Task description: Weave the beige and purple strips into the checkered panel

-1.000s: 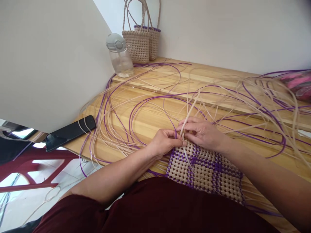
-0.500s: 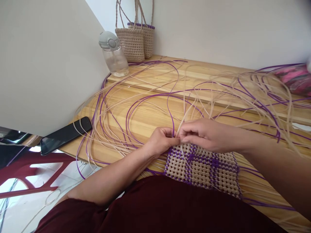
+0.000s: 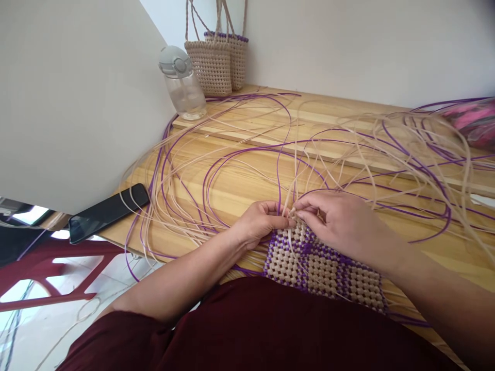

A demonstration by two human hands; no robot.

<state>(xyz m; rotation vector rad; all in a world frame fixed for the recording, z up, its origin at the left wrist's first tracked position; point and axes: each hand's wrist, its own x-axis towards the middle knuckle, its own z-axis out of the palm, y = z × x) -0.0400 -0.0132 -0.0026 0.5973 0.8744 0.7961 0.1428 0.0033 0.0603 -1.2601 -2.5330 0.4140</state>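
Observation:
A woven panel (image 3: 320, 273) in beige and purple checks lies on the wooden table against my body, long loose strands running out from its edges. At its upper left corner my left hand (image 3: 263, 221) pinches the woven edge and the strands rising there between thumb and fingers. Just to the right, my right hand (image 3: 332, 221) has thumb and index finger closed at the same edge, by a beige strand. Its other fingers are curled and partly hidden. Part of the panel is under my right hand.
Loose beige and purple strands spread over the table (image 3: 247, 180). A bottle (image 3: 185, 93) and two woven bags (image 3: 214, 67) stand at the back left; a phone (image 3: 108, 211) lies at the left edge. Pink patterned material (image 3: 477, 123) is far right.
My right hand has shifted slightly right and turned, its fingertips now a little apart from my left hand's. The view has moved slightly.

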